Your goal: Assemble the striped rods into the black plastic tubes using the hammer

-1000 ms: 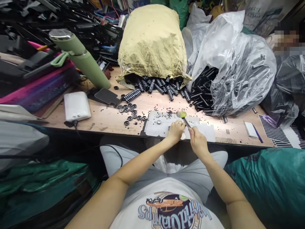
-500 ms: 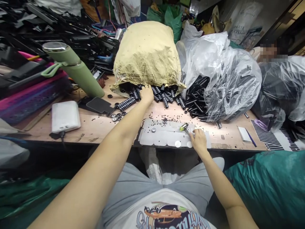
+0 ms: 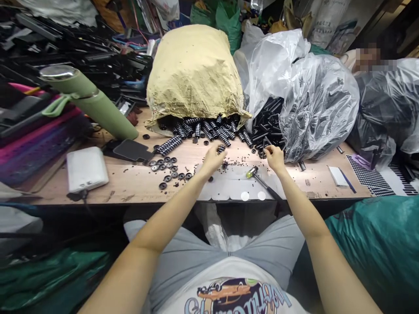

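My left hand (image 3: 214, 160) is closed on a short black ribbed roller (image 3: 221, 148) above the table, in front of the yellow sack (image 3: 196, 69). Several more ribbed rollers (image 3: 170, 145) spill from the sack's mouth. My right hand (image 3: 275, 158) pinches a thin black tube (image 3: 266, 143) at the edge of a pile of black tubes (image 3: 270, 114). Between my forearms a hammer (image 3: 260, 179) with a yellow-green face lies on pale sheets (image 3: 225, 185). Black wheel-like discs (image 3: 167, 178) lie scattered left of my left hand.
At the left stand a green bottle (image 3: 101, 109) and a white power bank (image 3: 87, 169) with a cable. Clear plastic bags (image 3: 322, 104) bulge at the right. Tiny dark rings (image 3: 240, 161) dot the tabletop. A person (image 3: 350, 59) is at the far right.
My left hand has drawn back from the sack's mouth with a roller. My right hand has let go of the hammer and moved up to the tubes. More discs lie on the table's left.
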A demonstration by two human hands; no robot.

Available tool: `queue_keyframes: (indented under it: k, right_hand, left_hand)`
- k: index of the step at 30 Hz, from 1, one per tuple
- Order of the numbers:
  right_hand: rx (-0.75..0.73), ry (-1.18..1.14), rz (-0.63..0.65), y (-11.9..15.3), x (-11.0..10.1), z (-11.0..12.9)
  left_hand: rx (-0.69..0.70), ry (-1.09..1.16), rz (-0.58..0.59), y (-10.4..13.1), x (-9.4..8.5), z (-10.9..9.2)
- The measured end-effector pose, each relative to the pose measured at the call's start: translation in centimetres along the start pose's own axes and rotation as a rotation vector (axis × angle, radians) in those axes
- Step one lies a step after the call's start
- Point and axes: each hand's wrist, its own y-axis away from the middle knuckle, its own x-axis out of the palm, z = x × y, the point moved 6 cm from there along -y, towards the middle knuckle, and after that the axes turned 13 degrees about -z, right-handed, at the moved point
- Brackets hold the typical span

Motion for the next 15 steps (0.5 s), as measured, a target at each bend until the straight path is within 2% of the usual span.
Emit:
queue_keyframes:
  k: [3,5,7,9,11,12,14,15]
  right_hand:
    - [0.214,-0.612,0.123,2.3,0.7,1.9]
    - [0.259,-0.739,0.214,4.2,0.8,3.6]
    - [0.147,-0.632,0.183,5.5,-0.2,5.3]
    - [-0.088,-0.408,0.123,6.4,-1.8,7.0]
    - [-0.321,-0.212,0.141,7.3,-2.7,8.4]
    - [-0.389,-0.166,0.168,7.7,-2.8,8.8]
    - [-0.369,-0.211,0.205,8.1,-2.9,8.9]
    - [-0.27,-0.286,0.226,8.1,-2.7,8.5]
  left_hand:
    - [-0.297,0.341,0.216,4.0,2.1,-1.6]
    - [-0.481,0.575,0.322,5.9,3.1,-3.0]
    - [-0.567,0.672,0.338,6.9,3.2,-4.1]
    - [-0.604,0.674,0.315,7.6,2.8,-4.6]
    - [-0.601,0.639,0.315,8.1,2.4,-4.8]
    - [-0.586,0.621,0.316,8.3,2.3,-4.8]
    - [-0.516,0.575,0.283,8.6,1.8,-4.7]
    - [-0.449,0.532,0.239,8.6,1.5,-4.6]
